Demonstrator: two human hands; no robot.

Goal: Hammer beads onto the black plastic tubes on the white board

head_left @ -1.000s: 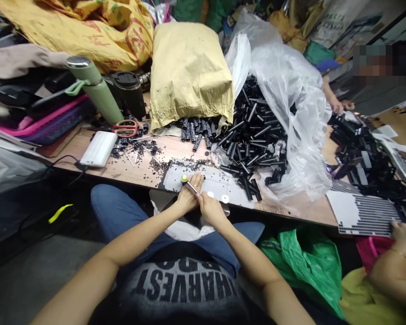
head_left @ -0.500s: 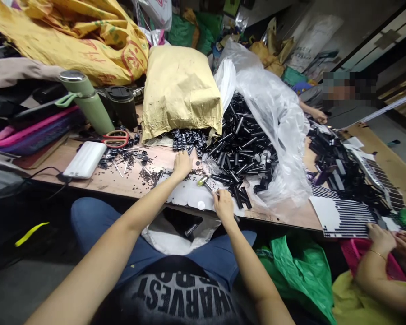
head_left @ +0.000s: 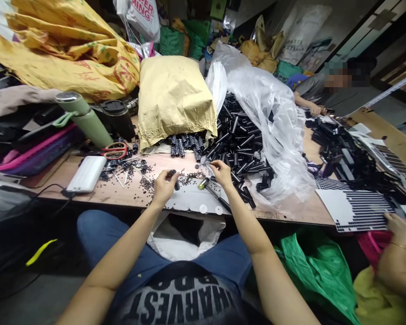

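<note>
My left hand [head_left: 163, 186] is over the table's near edge, its fingers closed on a short black ribbed piece [head_left: 172, 173]. My right hand [head_left: 220, 174] reaches to the foot of a heap of black tubes [head_left: 243, 140], fingertips pinched together; whether anything is between them is too small to tell. Between the hands, a thin metal tool with a yellow-green tip [head_left: 203, 183] lies loose on a white sheet [head_left: 189, 198]. More ribbed pieces [head_left: 184, 144] spill from a brown paper sack [head_left: 176, 95]. Small black beads [head_left: 145, 174] are scattered on the wood.
A clear plastic bag [head_left: 274, 104] wraps the tubes. At the left are a green flask [head_left: 84, 117], black mug [head_left: 117, 117], red scissors [head_left: 115, 151] and white power bank [head_left: 87, 174]. A co-worker's hand [head_left: 397, 228] touches a striped sheet [head_left: 358, 210] at the right. An open white bag [head_left: 186, 234] hangs below the edge.
My left hand came back from the ribbed pieces holding one. My right hand laid the tool on the white sheet and moved forward to the tubes.
</note>
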